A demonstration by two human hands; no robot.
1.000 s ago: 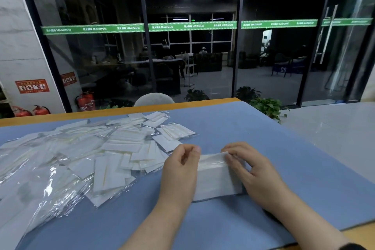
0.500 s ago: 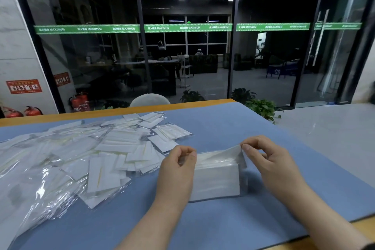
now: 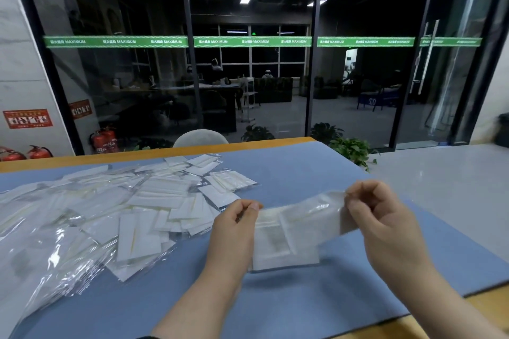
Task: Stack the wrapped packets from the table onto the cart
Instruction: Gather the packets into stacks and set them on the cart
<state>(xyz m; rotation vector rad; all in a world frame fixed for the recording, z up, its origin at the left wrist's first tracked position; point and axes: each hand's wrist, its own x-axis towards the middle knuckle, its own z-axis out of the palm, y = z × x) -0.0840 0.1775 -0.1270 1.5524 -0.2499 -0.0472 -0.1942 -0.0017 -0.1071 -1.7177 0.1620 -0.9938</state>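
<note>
Now both hands pinch one clear packet (image 3: pixel 300 224) holding white contents: left hand (image 3: pixel 237 224) at its left end, right hand (image 3: pixel 382 217) at its right.

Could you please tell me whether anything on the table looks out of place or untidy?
Yes: the wrapped packets lie in a loose, overlapping heap on the blue mat, not stacked. No cart is visible.

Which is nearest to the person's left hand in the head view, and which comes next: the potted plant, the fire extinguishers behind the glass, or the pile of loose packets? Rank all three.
Measured from the left hand:
1. Pile of loose packets, on the blue mat just left of that hand.
2. Potted plant, past the table's far right corner.
3. Fire extinguishers, behind the glass, far left.
</note>
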